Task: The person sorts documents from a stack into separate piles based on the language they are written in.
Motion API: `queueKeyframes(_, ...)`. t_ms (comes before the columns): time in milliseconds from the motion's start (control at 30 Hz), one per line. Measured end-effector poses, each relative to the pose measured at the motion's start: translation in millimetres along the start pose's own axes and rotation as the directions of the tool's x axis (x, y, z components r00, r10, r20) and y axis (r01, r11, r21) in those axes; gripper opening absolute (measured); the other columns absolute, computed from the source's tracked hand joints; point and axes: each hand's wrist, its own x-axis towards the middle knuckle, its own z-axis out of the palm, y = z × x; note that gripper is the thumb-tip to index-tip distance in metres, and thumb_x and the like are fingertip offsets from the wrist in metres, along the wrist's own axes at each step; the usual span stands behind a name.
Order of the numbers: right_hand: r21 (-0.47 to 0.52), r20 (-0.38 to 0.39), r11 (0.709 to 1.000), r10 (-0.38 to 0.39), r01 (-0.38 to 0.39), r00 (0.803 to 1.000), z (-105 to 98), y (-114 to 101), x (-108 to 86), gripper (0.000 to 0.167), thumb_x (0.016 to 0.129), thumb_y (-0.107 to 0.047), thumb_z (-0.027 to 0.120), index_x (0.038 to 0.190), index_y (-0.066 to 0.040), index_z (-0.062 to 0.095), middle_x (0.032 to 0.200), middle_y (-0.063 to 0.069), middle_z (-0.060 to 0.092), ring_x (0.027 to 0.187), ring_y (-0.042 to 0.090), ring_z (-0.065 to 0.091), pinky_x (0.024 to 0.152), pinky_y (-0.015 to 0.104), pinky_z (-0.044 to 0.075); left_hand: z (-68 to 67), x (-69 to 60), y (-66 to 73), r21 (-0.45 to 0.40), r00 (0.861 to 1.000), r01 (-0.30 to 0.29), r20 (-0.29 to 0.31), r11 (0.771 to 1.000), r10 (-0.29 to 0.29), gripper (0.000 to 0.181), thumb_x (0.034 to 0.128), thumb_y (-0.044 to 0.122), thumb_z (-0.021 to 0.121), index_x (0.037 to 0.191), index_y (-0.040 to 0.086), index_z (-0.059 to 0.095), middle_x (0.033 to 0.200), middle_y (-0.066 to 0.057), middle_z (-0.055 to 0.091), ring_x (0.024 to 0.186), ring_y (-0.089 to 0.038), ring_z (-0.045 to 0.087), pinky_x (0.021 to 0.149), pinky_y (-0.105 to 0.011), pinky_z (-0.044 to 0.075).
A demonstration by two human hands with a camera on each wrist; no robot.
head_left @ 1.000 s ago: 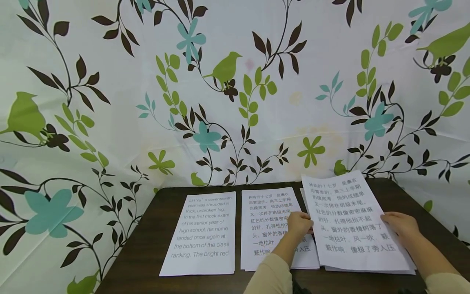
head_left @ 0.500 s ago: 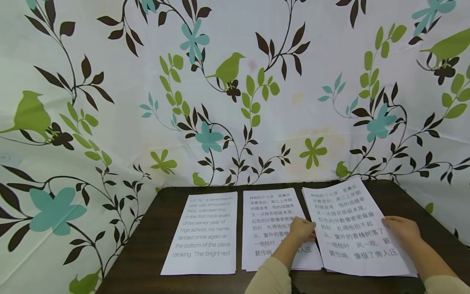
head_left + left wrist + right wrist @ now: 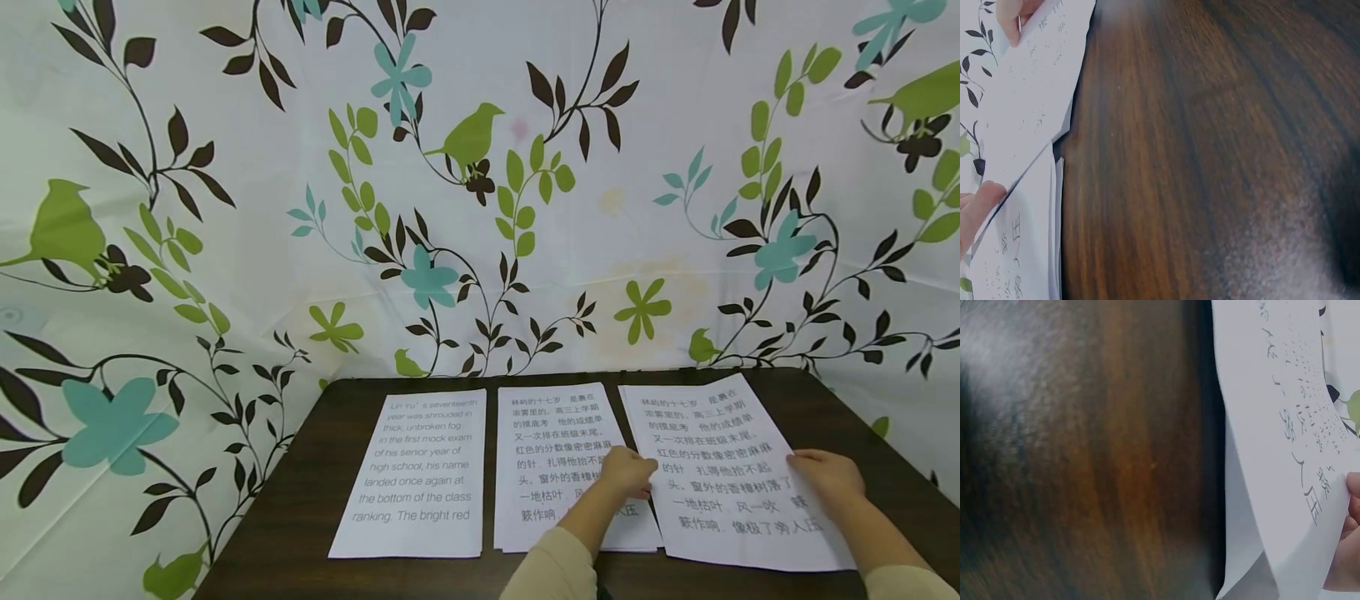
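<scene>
A white sheet of paper (image 3: 720, 492) printed with Chinese text lies at the right, over other paper. My left hand (image 3: 628, 473) pinches its left edge, above the right side of the middle stack. On the opposite edge, my right hand (image 3: 831, 483) pinches the same sheet. In the left wrist view, my left thumb (image 3: 980, 207) lies on the sheet's edge. The right wrist view has the sheet (image 3: 1291, 481) bent, its near edge raised, with my right fingers (image 3: 1342, 559) at its side. Most of what lies beneath the sheet is hidden.
A middle stack of Chinese-text sheets (image 3: 543, 500) lies beside the held sheet, partly covered by my left forearm. Farther left is a stack of English-text sheets (image 3: 420, 533). All rest on a dark wooden table (image 3: 277, 517), against a patterned cloth (image 3: 480, 317) behind.
The held sheet has come down from a raised, tilted position towards the table and shifted slightly right. Both hands have lowered with it, keeping their grip on its edges.
</scene>
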Motion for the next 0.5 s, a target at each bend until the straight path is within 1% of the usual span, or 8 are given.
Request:
queueKeyframes(100,-0.006,0.009,1.000,-0.001,0.001,1.000,-0.6,0.5,-0.3,0.048,0.088,-0.023,0.043,0.115,0.017,0.037,0.094,0.031,0.046,0.058,0.021,0.051,0.048,0.031,0.042,0.5,-2.6,3.5,0.012,1.000,-0.005,0.007,1.000,0.005,0.022,0.0759,0.013,0.061,0.078,-0.009,0.057,0.062,-0.011,0.051,0.057,-0.025,0.057,0.053,-0.033,0.050)
queueKeyframes(167,0.000,0.012,1.000,-0.013,0.013,1.000,-1.6,0.6,-0.3,0.048,0.087,-0.022,0.044,0.114,0.018,0.037,0.090,0.031,0.047,0.057,0.020,0.051,0.048,0.031,0.042,0.6,-3.3,4.7,0.021,1.000,-0.008,0.012,1.000,0.008,0.022,0.0763,0.013,0.061,0.078,-0.009,0.057,0.062,-0.010,0.051,0.057,-0.024,0.057,0.053,-0.032,0.050)
queueKeyframes(267,0.015,0.031,0.999,-0.035,0.035,0.999,-3.0,1.1,-1.0,0.049,0.087,-0.023,0.043,0.113,0.019,0.037,0.083,0.026,0.050,0.055,0.019,0.051,0.048,0.031,0.043,-0.3,-4.2,6.2,0.021,1.000,-0.010,0.018,1.000,0.010,0.023,0.0769,0.014,0.060,0.079,-0.009,0.057,0.063,-0.010,0.051,0.058,-0.023,0.057,0.053,-0.031,0.050)
queueKeyframes(400,0.037,0.080,0.998,-0.051,0.048,0.995,-4.6,2.6,0.3,0.053,0.087,-0.025,0.044,0.112,0.022,0.036,0.076,0.019,0.053,0.055,0.018,0.052,0.049,0.032,0.044,-1.7,-4.6,7.4,0.012,0.999,-0.016,0.030,1.000,0.015,0.022,0.0774,0.014,0.060,0.080,-0.008,0.058,0.064,-0.008,0.051,0.059,-0.022,0.057,0.053,-0.030,0.050)
queueKeyframes(433,0.030,0.090,0.998,-0.050,0.047,0.995,-5.0,2.8,0.9,0.054,0.087,-0.026,0.044,0.111,0.022,0.036,0.076,0.019,0.053,0.055,0.019,0.053,0.050,0.032,0.044,-2.5,-4.3,7.5,0.018,0.999,-0.021,0.033,1.000,0.020,0.023,0.0776,0.014,0.060,0.081,-0.008,0.058,0.064,-0.008,0.052,0.059,-0.022,0.057,0.053,-0.030,0.050)
queueKeyframes(500,0.000,0.090,0.999,-0.033,0.033,0.995,-5.9,1.9,1.3,0.053,0.087,-0.025,0.045,0.111,0.022,0.037,0.081,0.024,0.053,0.058,0.020,0.052,0.052,0.034,0.044,-4.3,-3.3,7.7,0.028,0.999,-0.032,0.037,0.999,0.031,0.023,0.0777,0.015,0.059,0.083,-0.007,0.059,0.064,-0.008,0.053,0.059,-0.022,0.058,0.053,-0.030,0.050)
